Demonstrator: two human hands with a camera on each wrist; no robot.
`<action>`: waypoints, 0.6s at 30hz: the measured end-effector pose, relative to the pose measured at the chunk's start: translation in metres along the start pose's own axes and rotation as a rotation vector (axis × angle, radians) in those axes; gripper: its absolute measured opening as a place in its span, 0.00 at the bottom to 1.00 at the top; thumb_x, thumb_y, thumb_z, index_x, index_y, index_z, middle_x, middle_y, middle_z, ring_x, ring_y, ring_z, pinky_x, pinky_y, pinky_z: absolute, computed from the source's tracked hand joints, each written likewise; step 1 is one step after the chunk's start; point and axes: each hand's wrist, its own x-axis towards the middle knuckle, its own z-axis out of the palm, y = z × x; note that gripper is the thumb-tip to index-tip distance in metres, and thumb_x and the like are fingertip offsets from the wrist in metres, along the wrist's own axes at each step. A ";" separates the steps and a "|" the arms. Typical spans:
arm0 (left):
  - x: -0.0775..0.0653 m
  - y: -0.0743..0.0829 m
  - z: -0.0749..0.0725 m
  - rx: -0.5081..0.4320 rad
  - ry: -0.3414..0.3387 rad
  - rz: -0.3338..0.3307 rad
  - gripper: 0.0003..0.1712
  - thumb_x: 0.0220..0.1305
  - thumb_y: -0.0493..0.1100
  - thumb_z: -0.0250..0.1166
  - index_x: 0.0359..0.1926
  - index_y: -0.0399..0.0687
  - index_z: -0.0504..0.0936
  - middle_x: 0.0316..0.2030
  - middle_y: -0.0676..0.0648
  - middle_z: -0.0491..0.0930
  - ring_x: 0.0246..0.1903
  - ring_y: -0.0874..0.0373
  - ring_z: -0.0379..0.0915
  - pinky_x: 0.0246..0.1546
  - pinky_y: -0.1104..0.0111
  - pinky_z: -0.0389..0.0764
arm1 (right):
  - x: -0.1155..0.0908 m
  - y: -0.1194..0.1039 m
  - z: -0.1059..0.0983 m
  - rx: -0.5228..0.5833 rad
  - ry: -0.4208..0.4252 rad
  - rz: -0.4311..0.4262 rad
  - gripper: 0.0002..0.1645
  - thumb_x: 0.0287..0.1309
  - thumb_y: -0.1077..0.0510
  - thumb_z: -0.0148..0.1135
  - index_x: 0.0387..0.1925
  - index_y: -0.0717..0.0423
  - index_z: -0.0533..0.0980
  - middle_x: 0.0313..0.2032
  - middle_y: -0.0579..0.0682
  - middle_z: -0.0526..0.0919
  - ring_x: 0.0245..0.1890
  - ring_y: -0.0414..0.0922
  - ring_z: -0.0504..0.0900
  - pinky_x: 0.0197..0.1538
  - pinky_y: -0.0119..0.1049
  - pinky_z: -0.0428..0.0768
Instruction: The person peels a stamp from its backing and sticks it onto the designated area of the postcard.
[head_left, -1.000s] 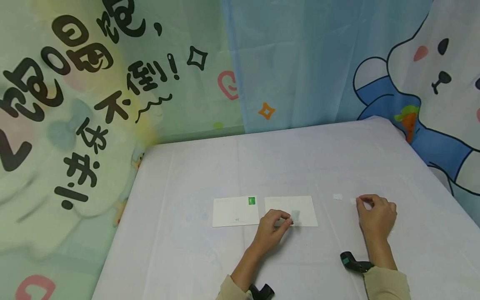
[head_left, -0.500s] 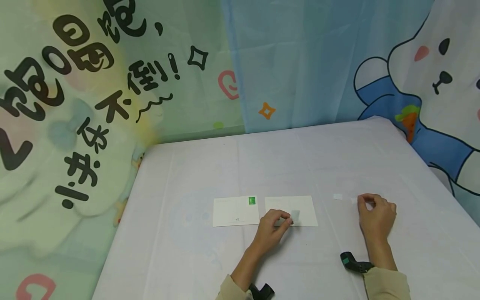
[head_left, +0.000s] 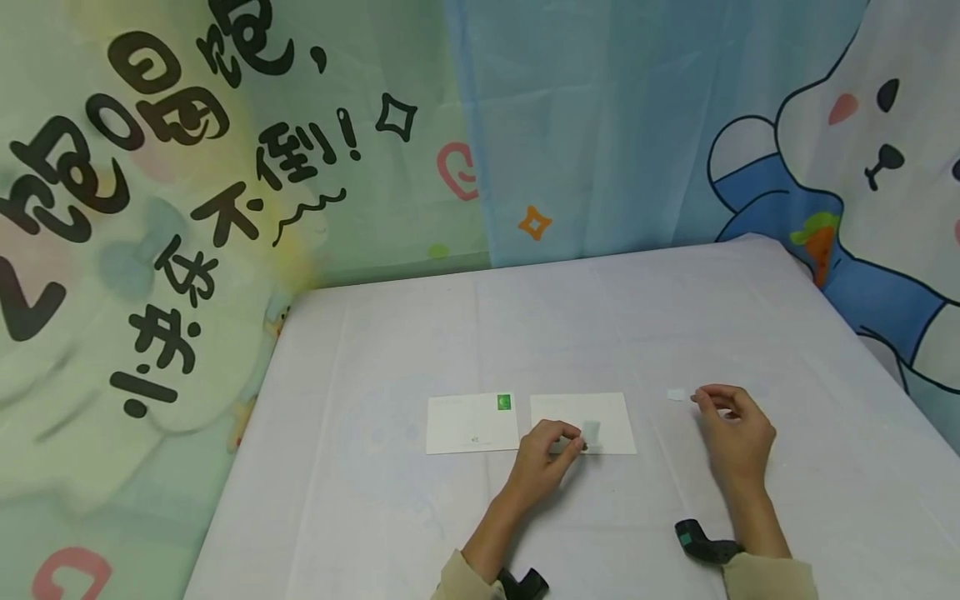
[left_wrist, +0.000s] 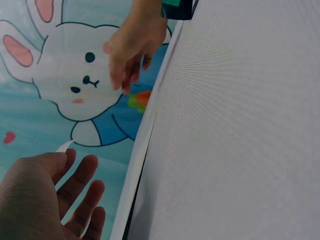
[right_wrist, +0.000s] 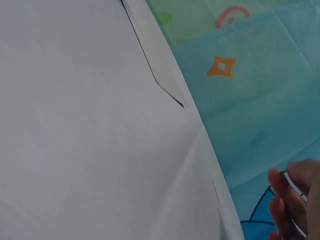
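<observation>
Two white envelopes lie side by side on the white-covered table. The left envelope [head_left: 468, 425] carries a green stamp [head_left: 503, 402] in its upper right corner. Over the lower part of the right envelope [head_left: 600, 408], my left hand [head_left: 542, 460] pinches a small pale, see-through slip [head_left: 592, 431] between thumb and index finger. The left wrist view shows that slip as a white sliver [left_wrist: 65, 146] at the fingertips. My right hand [head_left: 742, 433] is farther right, thumb and index tips close together beside a small whitish square [head_left: 676, 394]. I cannot tell whether it holds anything.
White cloth [head_left: 375, 350] covers the table. Behind it and along both sides hang printed curtains [head_left: 585, 125], with black lettering on the left and a cartoon rabbit on the right. Black wrist camera mounts [head_left: 705, 542] sit by both sleeves.
My right hand has shifted left and turned slightly, closer to the whitish square. A small pale piece seen earlier at its fingertips no longer shows. My left hand stays in place.
</observation>
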 end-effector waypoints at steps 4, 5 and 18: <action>0.000 0.001 -0.001 -0.004 -0.003 -0.009 0.08 0.66 0.44 0.56 0.39 0.45 0.79 0.33 0.52 0.81 0.40 0.63 0.72 0.42 0.73 0.71 | -0.012 -0.014 0.004 0.080 -0.090 -0.094 0.05 0.53 0.60 0.66 0.33 0.57 0.80 0.25 0.42 0.83 0.29 0.30 0.75 0.34 0.26 0.64; 0.000 0.002 -0.001 -0.008 -0.006 -0.015 0.08 0.66 0.44 0.57 0.39 0.45 0.79 0.33 0.52 0.81 0.40 0.63 0.72 0.42 0.73 0.71 | -0.016 -0.020 0.005 0.094 -0.117 -0.109 0.04 0.52 0.62 0.66 0.33 0.57 0.80 0.25 0.45 0.83 0.29 0.29 0.75 0.34 0.26 0.65; -0.001 0.005 -0.002 -0.018 0.005 0.005 0.08 0.66 0.43 0.57 0.39 0.44 0.78 0.32 0.51 0.82 0.38 0.63 0.73 0.41 0.72 0.72 | -0.045 -0.074 0.018 0.242 -0.439 -0.388 0.15 0.43 0.77 0.65 0.35 0.63 0.81 0.31 0.56 0.81 0.35 0.44 0.72 0.41 0.32 0.64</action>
